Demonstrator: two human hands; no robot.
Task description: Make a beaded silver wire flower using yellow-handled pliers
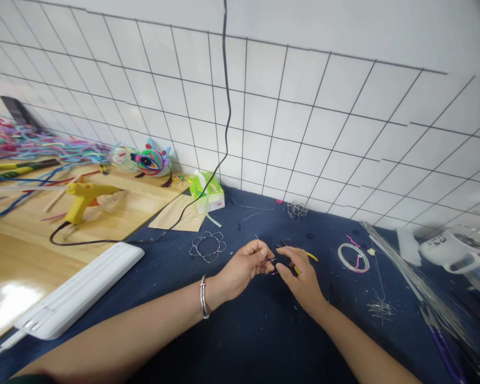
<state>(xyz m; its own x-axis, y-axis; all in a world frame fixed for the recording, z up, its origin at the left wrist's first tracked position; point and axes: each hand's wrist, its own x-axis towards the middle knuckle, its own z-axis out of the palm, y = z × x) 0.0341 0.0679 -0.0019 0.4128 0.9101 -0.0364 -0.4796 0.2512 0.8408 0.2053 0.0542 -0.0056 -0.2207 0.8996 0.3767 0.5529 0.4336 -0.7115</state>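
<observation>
My left hand point(248, 269), with a silver bangle at its wrist, pinches a small piece of bent thin wire point(267, 261) with pinkish parts. My right hand point(302, 277) is just right of it, thumb and forefinger apart; its other fingers are partly hidden. Behind and partly under the right hand lie pliers with yellow handles point(312, 256). To the left of my left hand, a flower-shaped wire loop point(208, 246) with several petals rests on the dark blue cloth point(240, 341).
A white power strip point(84, 290) and yellow glue gun point(82, 200) are left. A black cord point(227, 106) hangs across the wall. At the back are a green tissue pack point(208, 192) and tangled wire point(296, 211). On the right are a tape roll point(340, 257), wire bundle point(408, 274), scissors point(442, 341) and white mug point(444, 250).
</observation>
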